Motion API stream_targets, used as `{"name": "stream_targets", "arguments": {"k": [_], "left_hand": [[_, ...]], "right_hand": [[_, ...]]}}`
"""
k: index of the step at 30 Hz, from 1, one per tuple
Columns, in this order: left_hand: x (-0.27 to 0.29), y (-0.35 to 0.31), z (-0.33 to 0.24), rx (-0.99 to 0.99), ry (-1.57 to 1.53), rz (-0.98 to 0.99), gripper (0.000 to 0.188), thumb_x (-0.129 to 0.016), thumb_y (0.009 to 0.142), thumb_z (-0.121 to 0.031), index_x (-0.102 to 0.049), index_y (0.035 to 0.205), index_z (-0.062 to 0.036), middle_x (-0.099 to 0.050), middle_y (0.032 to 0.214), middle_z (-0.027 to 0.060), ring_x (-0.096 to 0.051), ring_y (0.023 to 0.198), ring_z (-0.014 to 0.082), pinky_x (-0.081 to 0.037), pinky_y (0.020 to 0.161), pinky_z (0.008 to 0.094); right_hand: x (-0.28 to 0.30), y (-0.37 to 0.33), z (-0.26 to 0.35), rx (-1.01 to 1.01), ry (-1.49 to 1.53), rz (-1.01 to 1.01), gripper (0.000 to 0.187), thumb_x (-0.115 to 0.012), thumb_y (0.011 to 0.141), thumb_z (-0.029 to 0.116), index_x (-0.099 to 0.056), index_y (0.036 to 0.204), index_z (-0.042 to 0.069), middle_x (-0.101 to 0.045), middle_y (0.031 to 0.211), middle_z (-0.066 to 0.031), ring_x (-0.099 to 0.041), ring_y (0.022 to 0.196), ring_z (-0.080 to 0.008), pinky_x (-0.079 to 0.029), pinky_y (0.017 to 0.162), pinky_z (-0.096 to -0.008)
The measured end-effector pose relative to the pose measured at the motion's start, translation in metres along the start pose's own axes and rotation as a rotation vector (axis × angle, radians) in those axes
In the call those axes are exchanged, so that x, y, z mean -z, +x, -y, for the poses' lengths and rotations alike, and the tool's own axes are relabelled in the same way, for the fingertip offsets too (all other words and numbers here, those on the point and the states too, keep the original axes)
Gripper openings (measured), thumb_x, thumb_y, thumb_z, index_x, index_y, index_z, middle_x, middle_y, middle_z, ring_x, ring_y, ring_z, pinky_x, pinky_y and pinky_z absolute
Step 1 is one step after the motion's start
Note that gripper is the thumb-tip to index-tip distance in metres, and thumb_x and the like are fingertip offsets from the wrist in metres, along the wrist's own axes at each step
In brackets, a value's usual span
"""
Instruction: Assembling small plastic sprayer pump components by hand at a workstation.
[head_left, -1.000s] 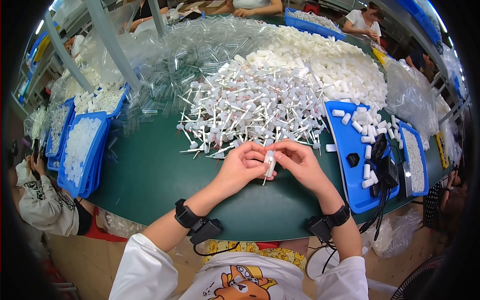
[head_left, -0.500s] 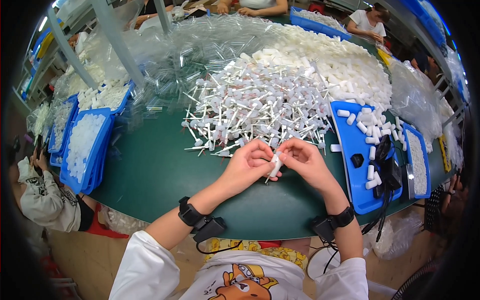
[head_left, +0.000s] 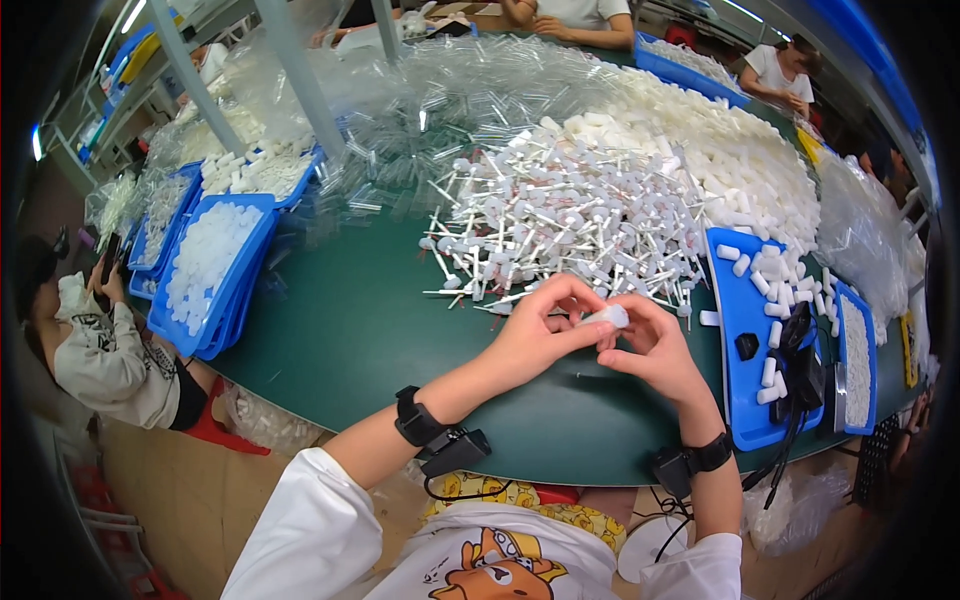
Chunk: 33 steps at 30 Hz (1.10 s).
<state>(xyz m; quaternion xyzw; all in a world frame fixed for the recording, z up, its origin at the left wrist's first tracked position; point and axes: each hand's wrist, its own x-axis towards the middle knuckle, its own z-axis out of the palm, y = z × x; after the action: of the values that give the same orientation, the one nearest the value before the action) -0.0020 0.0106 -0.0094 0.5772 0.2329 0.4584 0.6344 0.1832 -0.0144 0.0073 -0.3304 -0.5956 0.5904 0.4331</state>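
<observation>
Above the near middle of the green table, my left hand (head_left: 550,325) pinches a small white cylinder with a translucent, pale round end (head_left: 612,317). Its thumb lies along the cylinder, with the fingers curled behind. My right hand (head_left: 650,345) is close against the piece's right side, fingers bent around the pale end and thumb held apart below. Whether those fingertips touch it is hard to see. Just beyond both hands spreads a heap of thin white sticks with pale round ends and reddish wires (head_left: 570,220).
A large pile of white cylinders (head_left: 740,180) lies far right, clear plastic tubes (head_left: 470,85) far left. A blue tray (head_left: 735,400) at right holds cylinders and black devices with cables. Stacked blue trays (head_left: 265,205) with pale discs stand left. Co-workers sit around the green table (head_left: 340,370).
The view has swung, shifting the scene rightward and slightly down. The piece in my left hand has turned its pale end toward the right, and my right thumb has come away from it.
</observation>
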Motion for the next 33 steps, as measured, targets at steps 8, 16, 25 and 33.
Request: {"name": "stream_targets", "arguments": {"k": [8,16,25,33], "left_hand": [[0.008,-0.006,-0.039,-0.135,0.274,-0.095,0.017,-0.066,0.081,-0.015,-0.058,0.094,-0.0052,-0.047,0.092,0.0009,-0.050,0.078,0.0085,-0.042,0.073,0.0230],[0.129,0.005,-0.071,-0.233,1.237,-0.713,0.015,-0.061,0.075,-0.013,-0.057,0.087,-0.0040,-0.052,0.092,0.0126,-0.052,0.086,0.0290,-0.045,0.075,0.0370],[0.204,0.018,-0.022,-0.033,1.560,-0.745,0.018,-0.061,0.074,-0.014,-0.058,0.090,-0.0075,-0.054,0.093,0.0127,-0.051,0.092,0.0319,-0.045,0.079,0.0410],[0.206,0.033,-0.029,0.027,1.510,-0.684,0.033,-0.061,0.071,-0.010,-0.047,0.100,-0.0013,-0.053,0.096,0.0237,-0.055,0.088,0.0408,-0.046,0.075,0.0477]], "right_hand": [[-0.010,-0.002,-0.007,-0.040,0.210,-0.094,0.029,-0.062,0.079,0.001,-0.049,0.105,0.002,-0.059,0.102,-0.0126,-0.058,0.091,-0.0174,-0.051,0.075,-0.0272],[-0.009,-0.001,-0.010,-0.087,0.165,-0.178,0.035,-0.055,0.085,0.006,-0.046,0.117,-0.006,-0.061,0.096,-0.0117,-0.054,0.072,-0.0103,-0.043,0.063,-0.0203],[-0.009,-0.005,-0.005,-0.099,0.254,-0.088,0.034,-0.051,0.086,0.007,-0.047,0.116,-0.006,-0.059,0.096,-0.0119,-0.052,0.071,-0.0114,-0.043,0.064,-0.0221],[-0.006,-0.003,-0.011,-0.114,0.359,-0.083,0.034,-0.052,0.084,0.009,-0.048,0.114,-0.006,-0.060,0.099,-0.0153,-0.056,0.075,-0.0147,-0.045,0.069,-0.0246]]}}
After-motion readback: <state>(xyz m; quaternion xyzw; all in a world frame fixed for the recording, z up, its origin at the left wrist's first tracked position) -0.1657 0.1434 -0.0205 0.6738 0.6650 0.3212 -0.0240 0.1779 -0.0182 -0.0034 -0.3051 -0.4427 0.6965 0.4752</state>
